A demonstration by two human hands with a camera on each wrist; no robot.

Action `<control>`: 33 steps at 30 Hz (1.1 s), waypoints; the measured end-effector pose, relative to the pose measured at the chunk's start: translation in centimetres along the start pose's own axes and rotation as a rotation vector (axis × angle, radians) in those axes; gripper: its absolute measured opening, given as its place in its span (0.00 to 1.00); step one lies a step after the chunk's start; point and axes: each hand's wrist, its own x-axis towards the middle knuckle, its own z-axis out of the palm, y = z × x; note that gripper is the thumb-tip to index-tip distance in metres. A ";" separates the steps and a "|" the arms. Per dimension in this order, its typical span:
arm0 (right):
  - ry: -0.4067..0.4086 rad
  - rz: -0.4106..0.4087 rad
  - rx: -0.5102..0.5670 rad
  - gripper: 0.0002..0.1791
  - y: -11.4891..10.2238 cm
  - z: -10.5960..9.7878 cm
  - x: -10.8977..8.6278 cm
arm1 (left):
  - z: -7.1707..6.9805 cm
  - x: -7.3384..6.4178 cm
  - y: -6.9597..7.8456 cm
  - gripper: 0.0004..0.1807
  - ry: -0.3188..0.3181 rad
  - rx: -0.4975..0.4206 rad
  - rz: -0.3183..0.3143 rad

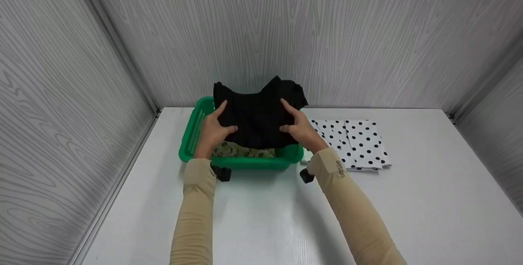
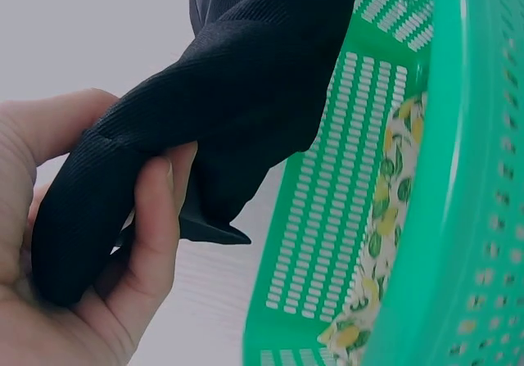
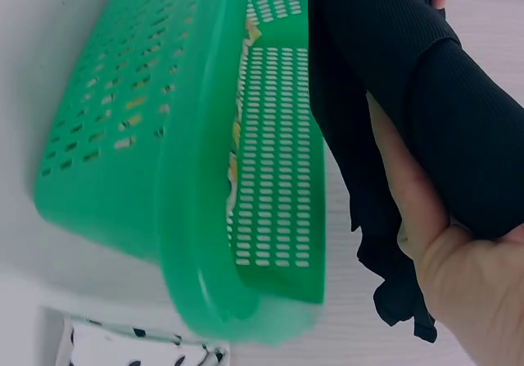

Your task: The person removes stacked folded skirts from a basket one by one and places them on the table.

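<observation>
A black piece of cloth (image 1: pixel 257 113) is held up over the green plastic basket (image 1: pixel 245 162). My left hand (image 1: pixel 213 131) grips its left side, thumb in front; in the left wrist view the fingers curl round a bunched fold of the black fabric (image 2: pixel 221 88). On the other side my right hand (image 1: pixel 302 129) grips the cloth, and the right wrist view has a thick fold (image 3: pixel 467 128) within its grasp. Inside the basket lies a lemon-and-leaf patterned cloth (image 2: pixel 385 210), partly hidden in the head view by the black one.
Right of the basket, a folded white cloth with black dots (image 1: pixel 363 144) lies on the white table (image 1: pixel 261 224). Grey wood-grain panels (image 1: pixel 327 44) stand at the back and both sides. A small black device (image 1: pixel 222 173) sits at each wrist.
</observation>
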 end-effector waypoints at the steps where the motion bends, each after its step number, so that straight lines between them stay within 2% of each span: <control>1: 0.006 -0.001 0.006 0.48 0.0 -0.2 -0.1 | 0.2 0.0 0.1 0.47 0.002 -0.004 0.009; 7: 0.034 0.011 0.041 0.48 0.1 -1.6 -1.3 | 1.4 -0.3 0.6 0.46 -0.003 -0.029 0.056; 15: 0.042 -0.031 0.068 0.48 0.2 -3.3 -2.6 | 2.9 -0.8 1.7 0.46 0.001 -0.104 0.076; 33: 0.073 -0.079 0.050 0.48 0.2 -6.3 -6.0 | 6.3 -2.3 3.2 0.45 -0.011 -0.193 0.147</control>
